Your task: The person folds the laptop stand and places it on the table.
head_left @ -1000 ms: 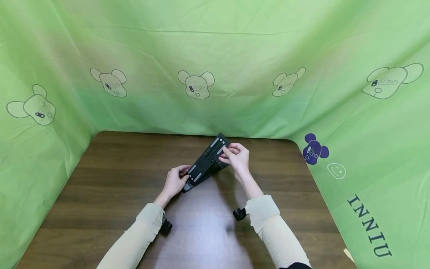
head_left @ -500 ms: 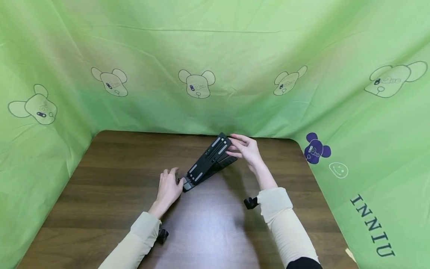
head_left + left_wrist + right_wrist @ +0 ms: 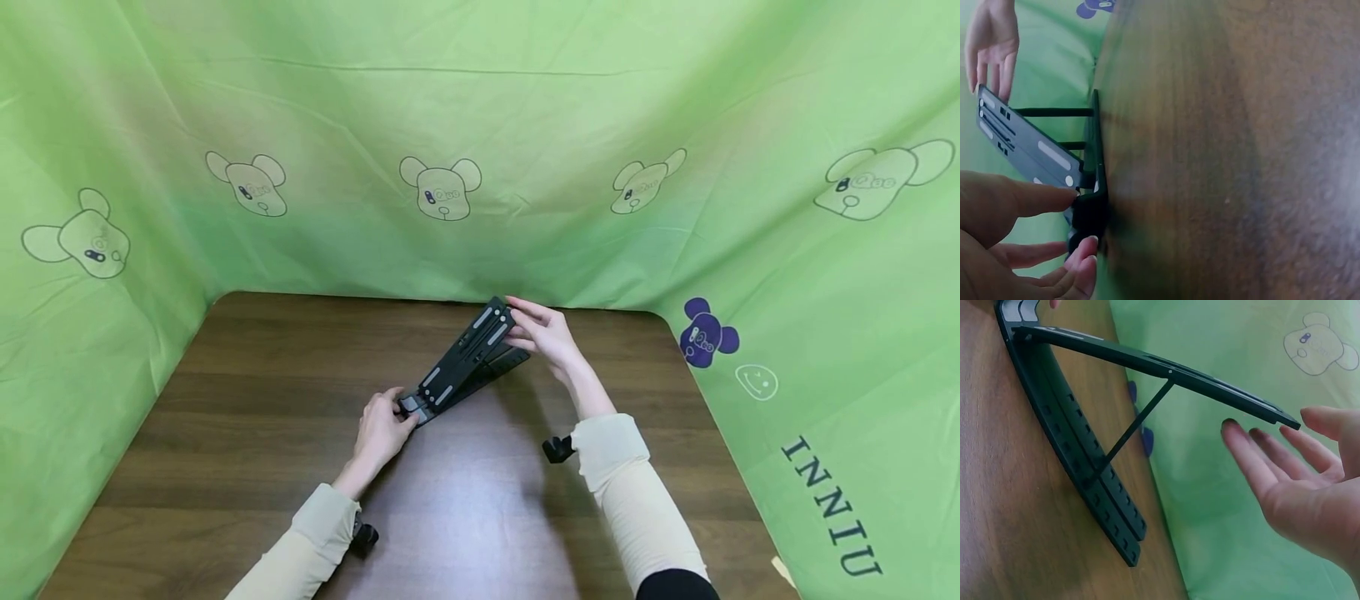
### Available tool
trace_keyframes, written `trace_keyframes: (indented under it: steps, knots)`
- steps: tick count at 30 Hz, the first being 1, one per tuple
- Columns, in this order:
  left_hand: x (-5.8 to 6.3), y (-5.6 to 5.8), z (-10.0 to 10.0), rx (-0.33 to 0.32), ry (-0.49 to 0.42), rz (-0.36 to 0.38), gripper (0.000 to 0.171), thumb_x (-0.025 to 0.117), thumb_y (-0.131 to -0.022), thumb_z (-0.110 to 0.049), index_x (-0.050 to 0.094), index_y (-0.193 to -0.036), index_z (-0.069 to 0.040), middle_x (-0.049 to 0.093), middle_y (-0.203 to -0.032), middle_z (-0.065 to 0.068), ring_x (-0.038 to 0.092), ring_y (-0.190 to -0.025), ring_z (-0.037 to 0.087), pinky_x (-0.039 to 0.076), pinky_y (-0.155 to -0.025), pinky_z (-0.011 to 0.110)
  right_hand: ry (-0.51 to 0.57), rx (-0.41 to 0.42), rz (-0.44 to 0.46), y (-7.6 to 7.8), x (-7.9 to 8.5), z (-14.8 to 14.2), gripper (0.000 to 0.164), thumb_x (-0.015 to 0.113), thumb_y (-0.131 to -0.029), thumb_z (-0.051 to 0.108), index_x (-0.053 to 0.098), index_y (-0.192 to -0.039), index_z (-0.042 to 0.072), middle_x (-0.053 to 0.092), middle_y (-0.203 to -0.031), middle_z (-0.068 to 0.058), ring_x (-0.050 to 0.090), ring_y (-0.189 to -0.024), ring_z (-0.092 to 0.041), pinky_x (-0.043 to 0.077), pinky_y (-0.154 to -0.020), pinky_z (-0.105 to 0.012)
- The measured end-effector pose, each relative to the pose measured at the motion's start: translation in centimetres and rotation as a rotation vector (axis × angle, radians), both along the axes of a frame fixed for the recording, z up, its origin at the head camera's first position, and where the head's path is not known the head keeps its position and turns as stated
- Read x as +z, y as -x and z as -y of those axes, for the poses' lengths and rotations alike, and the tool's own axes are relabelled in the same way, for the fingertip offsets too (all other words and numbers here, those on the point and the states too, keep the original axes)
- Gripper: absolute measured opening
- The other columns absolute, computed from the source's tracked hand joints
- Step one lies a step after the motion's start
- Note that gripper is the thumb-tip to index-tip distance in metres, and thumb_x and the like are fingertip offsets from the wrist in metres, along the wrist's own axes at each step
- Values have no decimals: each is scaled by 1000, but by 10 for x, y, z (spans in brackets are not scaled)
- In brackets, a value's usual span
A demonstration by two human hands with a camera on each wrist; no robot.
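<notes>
A black folding laptop stand with pale grey pads is propped at a slant on the table. Its top plate rises from the hinged near end, and a thin strut runs from it down to the slotted base. My left hand pinches that low near end, thumb on one side and fingers on the other. Up at the raised far end is my right hand. Its thumb lies at the plate's tip in the right wrist view, with the other fingers loosely extended below the edge.
The stand is on a brown wood-grain table. A green cloth with printed bear heads hangs along the table's back and sides. Dark wrist cameras stick out at both cuffs.
My right hand has loosened from the plate's side and shifted right to its far tip. My left hand has slid down to the low end, let go briefly and gripped it again.
</notes>
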State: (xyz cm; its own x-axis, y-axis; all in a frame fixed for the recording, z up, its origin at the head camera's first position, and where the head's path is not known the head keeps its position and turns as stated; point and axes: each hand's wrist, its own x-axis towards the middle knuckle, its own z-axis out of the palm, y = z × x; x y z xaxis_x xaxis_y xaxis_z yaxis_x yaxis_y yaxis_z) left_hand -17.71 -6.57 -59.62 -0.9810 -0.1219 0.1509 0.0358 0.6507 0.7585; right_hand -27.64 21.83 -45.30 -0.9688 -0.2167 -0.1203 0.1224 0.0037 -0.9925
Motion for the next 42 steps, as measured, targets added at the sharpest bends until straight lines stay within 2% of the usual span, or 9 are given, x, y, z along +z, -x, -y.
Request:
trace_keyframes:
  steps: [2,6,12,15,24,28,32,38,42]
  knots:
    - [7,-3,-2,4,-24,9,54,88,-83,-10,73,-132,7,71,-95,17,70,-87,33,59,-83,55,9,20,-2,0,0,0,51,52,-116,9,45,-165,0,49,-164,-35,79,-93,-5,67,-97,-28]
    - [20,-9,-3,7,-56,24,53,87,-82,-6,73,-131,10,73,-99,21,74,-92,36,61,-89,54,20,49,-1,-1,2,-1,51,51,-115,6,44,-165,-1,48,-165,-34,79,-97,-6,67,-95,-27]
    - [23,-10,-3,29,-86,8,50,85,-83,-6,74,-128,12,73,-103,24,81,-81,25,63,-90,47,49,56,19,0,3,-3,51,51,-114,2,43,-165,-4,43,-169,-34,78,-101,-8,67,-97,-30]
    - [30,-11,-4,47,-111,51,49,84,-84,-3,74,-129,12,74,-107,25,83,-84,30,63,-95,52,60,55,31,0,2,-4,52,51,-114,1,42,-165,-5,42,-169,-34,78,-102,-9,66,-102,-36]
    - [16,-3,-1,82,-128,-36,44,79,-80,-4,78,-121,9,78,-90,16,75,-69,10,61,-76,30,89,43,68,-3,3,-5,53,52,-113,-1,42,-165,-5,41,-170,-34,77,-105,-12,64,-105,-41]
    - [22,-3,-1,92,-163,-16,44,77,-79,-1,79,-122,9,81,-87,17,79,-73,18,64,-75,34,102,22,82,-8,4,-6,53,54,-113,-2,42,-164,-5,41,-170,-32,76,-109,-14,66,-102,-37]
    - [28,-3,-1,107,-195,-4,43,75,-79,3,78,-122,9,82,-89,22,81,-77,27,66,-76,41,123,5,82,-12,4,-6,53,56,-112,-2,43,-163,-7,52,-164,-28,76,-109,-16,67,-99,-36]
    - [18,3,2,126,-181,-44,42,72,-79,2,80,-120,7,83,-87,19,78,-69,15,61,-68,31,171,-32,91,-17,4,-5,53,55,-111,-5,44,-162,-9,77,-133,-9,78,-102,-17,69,-93,-34]
    - [25,2,0,138,-195,-40,41,72,-80,2,80,-120,7,84,-93,22,80,-72,20,63,-73,38,179,-66,95,-22,4,-2,52,53,-111,-7,44,-162,-9,72,-145,-17,79,-99,-16,69,-91,-33]
